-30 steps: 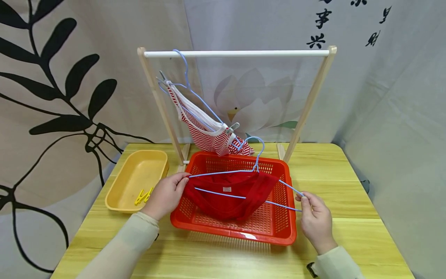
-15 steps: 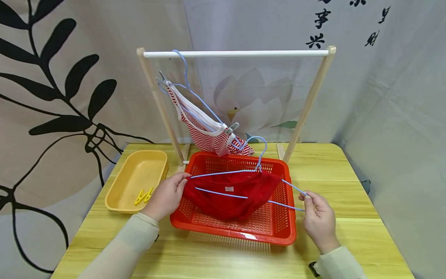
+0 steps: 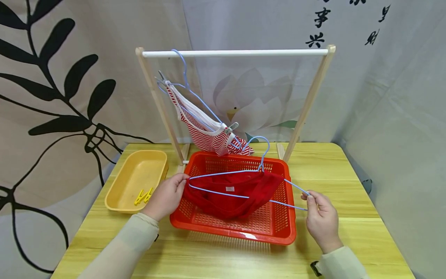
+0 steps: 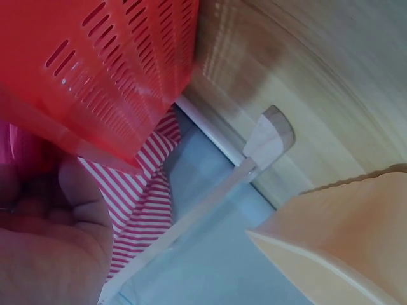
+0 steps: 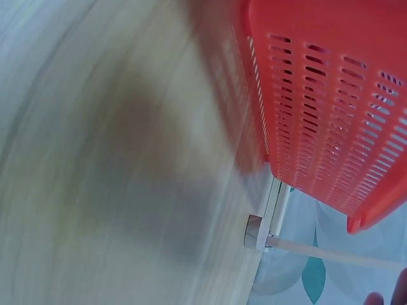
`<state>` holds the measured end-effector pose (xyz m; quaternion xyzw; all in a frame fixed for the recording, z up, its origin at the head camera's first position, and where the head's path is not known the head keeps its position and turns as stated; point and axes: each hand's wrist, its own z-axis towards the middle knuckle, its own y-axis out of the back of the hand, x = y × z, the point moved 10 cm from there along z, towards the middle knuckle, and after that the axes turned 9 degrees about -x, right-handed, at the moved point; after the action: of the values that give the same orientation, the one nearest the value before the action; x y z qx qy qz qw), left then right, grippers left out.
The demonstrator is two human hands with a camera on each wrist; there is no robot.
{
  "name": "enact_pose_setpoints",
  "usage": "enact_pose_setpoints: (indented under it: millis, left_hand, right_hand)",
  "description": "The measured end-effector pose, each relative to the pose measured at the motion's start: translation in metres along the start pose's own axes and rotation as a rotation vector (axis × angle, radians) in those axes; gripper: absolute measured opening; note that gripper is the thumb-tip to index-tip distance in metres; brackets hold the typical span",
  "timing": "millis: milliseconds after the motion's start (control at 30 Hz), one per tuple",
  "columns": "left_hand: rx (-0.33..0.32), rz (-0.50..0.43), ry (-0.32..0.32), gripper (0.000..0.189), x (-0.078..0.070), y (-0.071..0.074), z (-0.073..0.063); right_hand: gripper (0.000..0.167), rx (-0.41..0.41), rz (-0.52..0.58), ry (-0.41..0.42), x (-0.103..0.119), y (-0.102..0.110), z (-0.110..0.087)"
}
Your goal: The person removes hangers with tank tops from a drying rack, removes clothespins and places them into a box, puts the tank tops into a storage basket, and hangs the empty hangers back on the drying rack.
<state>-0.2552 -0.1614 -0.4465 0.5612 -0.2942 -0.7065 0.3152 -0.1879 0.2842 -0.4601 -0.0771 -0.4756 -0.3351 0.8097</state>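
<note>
A red garment (image 3: 217, 211) with a white neck label is spread over the red basket (image 3: 233, 233). Through it runs a light blue hanger (image 3: 296, 186), its hook pointing up and away. My left hand (image 3: 167, 197) pinches the garment's left shoulder beside the hanger's left end. At the right, my right hand (image 3: 322, 221) pinches the hanger's bare right end between thumb and fingers. In the left wrist view the left hand (image 4: 57, 235) is curled by red cloth. Only fingertips (image 5: 399, 293) of the right hand show in the right wrist view.
Behind the basket stands a drying rack with a white rail (image 3: 237, 53). A red-and-white striped garment (image 3: 209, 135) hangs there, clipped to a blue hanger. A yellow tray (image 3: 134, 174) with yellow clothespins (image 3: 143, 196) sits at the left on the wooden table (image 3: 348, 232).
My right hand has shifted slightly right, drawing the hanger with it. The garment's right shoulder has moved a little right too. My left hand stays almost still.
</note>
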Motion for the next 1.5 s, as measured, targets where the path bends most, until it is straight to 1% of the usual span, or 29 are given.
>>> enact_pose_setpoints:
  millis: [167, 233, 333, 433, 567, 800, 933, 1067, 1200, 1300, 1400, 1500]
  left_hand:
    - [0.025, 0.010, 0.019, 0.023, 0.002, -0.003, 0.001]
    - [0.028, 0.020, 0.016, 0.022, 0.003, -0.004, 0.001]
    - [0.023, 0.044, -0.006, 0.022, 0.002, -0.004, 0.000]
    - [0.015, 0.065, -0.043, 0.022, -0.001, -0.003, -0.001]
    - [0.013, 0.055, -0.066, 0.020, -0.004, -0.004, -0.001]
    - [0.021, 0.030, -0.047, 0.016, -0.002, -0.006, -0.001]
    - [0.023, -0.004, -0.028, 0.019, -0.002, -0.005, -0.001]
    - [-0.016, -0.042, -0.002, 0.021, 0.000, 0.000, 0.000]
    - [-0.085, -0.075, 0.021, 0.018, 0.001, 0.008, 0.002]
    - [-0.129, -0.098, 0.032, 0.021, 0.001, 0.013, 0.002]
    - [-0.147, -0.104, 0.035, 0.028, 0.002, 0.016, 0.003]
    - [-0.149, -0.099, 0.021, 0.034, 0.001, 0.017, 0.003]
  right_hand:
    - [0.019, -0.002, 0.001, -0.008, -0.002, 0.002, 0.001]
    - [0.019, -0.004, 0.002, -0.008, -0.002, 0.003, 0.001]
    - [0.019, -0.005, 0.014, -0.011, -0.002, 0.003, 0.002]
    - [0.020, -0.002, 0.018, -0.023, -0.003, 0.003, 0.002]
    - [0.020, 0.004, 0.020, -0.033, -0.004, 0.002, 0.001]
    - [0.020, 0.018, 0.039, -0.045, -0.004, 0.001, 0.000]
    - [0.020, 0.026, 0.051, -0.050, -0.004, 0.000, 0.000]
    - [0.020, 0.039, 0.060, -0.048, -0.004, -0.001, -0.001]
    - [0.021, 0.051, 0.062, -0.045, -0.003, -0.001, -0.001]
    - [0.021, 0.058, 0.068, -0.045, -0.002, -0.002, 0.000]
    - [0.021, 0.072, 0.074, -0.045, -0.002, -0.004, -0.001]
    - [0.021, 0.088, 0.081, -0.050, -0.001, -0.005, -0.001]
